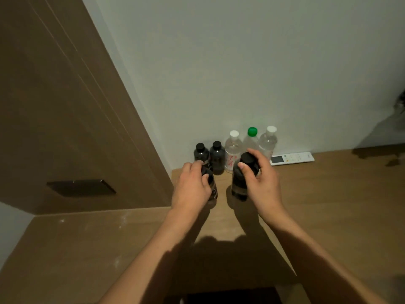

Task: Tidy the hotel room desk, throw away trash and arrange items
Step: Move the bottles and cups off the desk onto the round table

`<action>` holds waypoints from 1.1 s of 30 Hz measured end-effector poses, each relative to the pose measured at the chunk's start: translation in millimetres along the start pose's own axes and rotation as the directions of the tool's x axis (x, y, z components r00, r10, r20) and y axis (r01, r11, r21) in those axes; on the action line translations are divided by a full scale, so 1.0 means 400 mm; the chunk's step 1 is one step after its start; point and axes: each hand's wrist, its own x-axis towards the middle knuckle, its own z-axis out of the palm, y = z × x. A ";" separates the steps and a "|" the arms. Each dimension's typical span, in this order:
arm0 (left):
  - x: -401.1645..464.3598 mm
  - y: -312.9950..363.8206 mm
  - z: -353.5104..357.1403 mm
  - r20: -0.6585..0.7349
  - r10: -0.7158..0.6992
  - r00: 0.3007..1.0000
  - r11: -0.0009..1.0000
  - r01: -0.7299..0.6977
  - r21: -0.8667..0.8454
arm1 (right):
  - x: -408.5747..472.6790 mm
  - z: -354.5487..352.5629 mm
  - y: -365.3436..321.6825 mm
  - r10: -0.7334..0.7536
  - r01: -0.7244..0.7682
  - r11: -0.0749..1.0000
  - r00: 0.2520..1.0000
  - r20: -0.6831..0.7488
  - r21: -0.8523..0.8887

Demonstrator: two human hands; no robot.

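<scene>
The left hand [191,185] is wrapped around a dark bottle [212,189], fingers curled over its upper part so that most of it is hidden behind the knuckles. The right hand [260,178] grasps a second, larger-looking dark bottle [243,176] by its shoulder, thumb on the near side and fingers round the far side just under the black cap. The two held bottles stand side by side with a gap of bare wood between them; whether their bases rest on the desk [328,205] cannot be told

Behind the hands, a row stands against the white wall [241,62]: two small dark bottles with black caps [201,154] at the left, touching or nearly so, then three clear water bottles [232,150], two with white caps and the middle one with a green cap. That makes four dark bottles and three clear ones, seven in all. One white remote control [292,158] lies flat just right of the row, along the wall

The left-hand bottle is near the desk's left edge, where a brown wooden panel [65,106] rises. To the right the wooden top runs open and wide. Toward the viewer the surface is bare, crossed by the arms' shadows
</scene>
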 end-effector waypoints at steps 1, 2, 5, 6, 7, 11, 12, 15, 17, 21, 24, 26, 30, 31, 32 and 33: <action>0.000 0.016 0.008 0.016 0.036 0.999 0.999 -0.035 -0.006 | -0.016 -0.018 0.004 0.004 -0.005 1.000 0.999 -0.034 -0.016; -0.001 0.031 0.015 0.035 0.071 0.997 0.997 -0.071 -0.008 | -0.032 -0.035 0.009 0.020 -0.022 0.999 0.997 -0.073 -0.028; -0.008 0.079 0.044 0.085 0.172 0.982 0.985 -0.169 -0.031 | -0.083 -0.085 0.017 0.049 -0.062 0.996 0.979 -0.198 -0.058; -0.011 0.097 0.057 0.100 0.208 0.973 0.978 -0.204 -0.041 | -0.099 -0.103 0.020 0.067 -0.085 0.994 0.968 -0.243 -0.064; -0.016 0.118 0.073 0.119 0.240 0.963 0.970 -0.235 -0.053 | -0.118 -0.124 0.022 0.083 -0.108 0.992 0.953 -0.291 -0.070; -0.073 0.222 0.135 0.198 0.354 0.914 0.935 -0.343 -0.090 | -0.206 -0.221 0.039 0.132 -0.192 0.976 0.898 -0.421 -0.104; -0.094 0.251 0.150 0.213 0.382 0.899 0.924 -0.367 -0.107 | -0.229 -0.248 0.041 0.152 -0.218 0.971 0.883 -0.443 -0.101; -0.160 0.335 0.195 0.254 0.457 0.852 0.889 -0.430 -0.158 | -0.303 -0.339 0.057 0.183 -0.277 0.956 0.817 -0.546 -0.095; -0.206 0.396 0.227 0.287 0.514 0.808 0.858 -0.479 -0.187 | -0.359 -0.404 0.073 0.196 -0.313 0.946 0.764 -0.615 -0.088; -0.326 0.538 0.295 0.335 0.606 0.721 0.795 -0.561 -0.230 | -0.485 -0.549 0.104 0.238 -0.368 0.929 0.649 -0.722 -0.025; -0.438 0.652 0.348 0.367 0.656 0.659 0.753 -0.604 -0.262 | -0.590 -0.673 0.122 0.236 -0.388 0.922 0.563 -0.792 -0.001; -0.513 0.724 0.381 0.392 0.678 0.622 0.732 -0.620 -0.283 | -0.668 -0.757 0.137 0.229 -0.411 0.912 0.500 -0.835 0.004; -0.661 0.858 0.438 0.434 0.727 0.532 0.677 -0.662 -0.324 | -0.816 -0.914 0.163 0.218 -0.449 0.893 0.399 -0.891 0.018; -0.697 0.888 0.451 0.435 0.744 0.506 0.655 -0.679 -0.331 | -0.847 -0.948 0.168 0.221 -0.451 0.892 0.378 -0.899 0.030; -0.732 0.918 0.462 0.434 0.761 0.483 0.634 -0.695 -0.339 | -0.876 -0.981 0.174 0.222 -0.450 0.892 0.357 -0.907 0.042; -0.764 0.946 0.474 0.433 0.775 0.460 0.614 -0.708 -0.349 | -0.903 -1.011 0.179 0.221 -0.453 0.890 0.338 -0.915 0.048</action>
